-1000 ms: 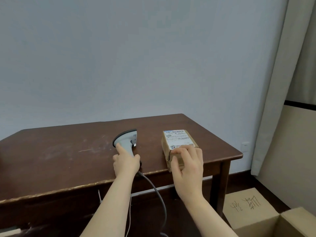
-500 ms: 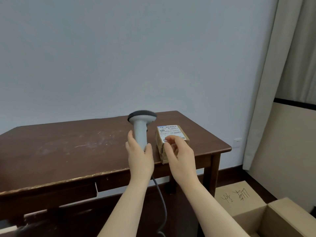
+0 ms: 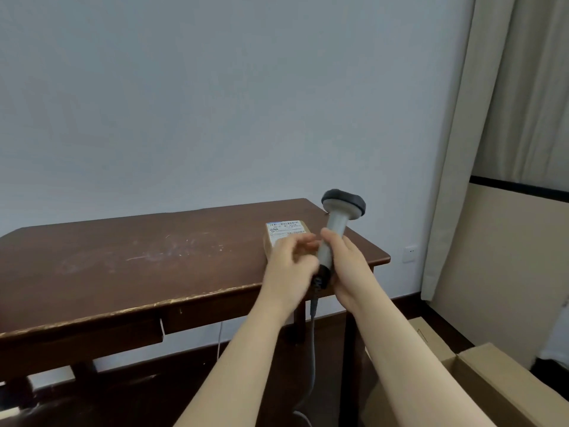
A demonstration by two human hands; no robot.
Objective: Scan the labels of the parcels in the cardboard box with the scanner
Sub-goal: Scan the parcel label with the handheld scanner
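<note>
My right hand (image 3: pixel 348 266) grips the grey handle of the scanner (image 3: pixel 337 220), which stands upright with its dark head on top. The scanner's cable hangs down past the table edge. My left hand (image 3: pixel 289 266) is blurred just left of the handle, fingers loosely curved, holding nothing that I can make out. A small brown parcel (image 3: pixel 284 231) with a white barcode label on top lies on the table behind both hands, partly hidden by them. The open cardboard box (image 3: pixel 498 383) stands on the floor at the lower right; its inside is not visible.
The dark wooden table (image 3: pixel 138 266) has a worn front edge, and its right corner lies close to my hands. A beige curtain (image 3: pixel 462 149) hangs at the right. A wall socket (image 3: pixel 411 253) sits low on the wall beyond the table.
The scanner has passed from my left hand into my right hand and moved to the right of the parcel. My right hand has left the parcel. The view has shifted.
</note>
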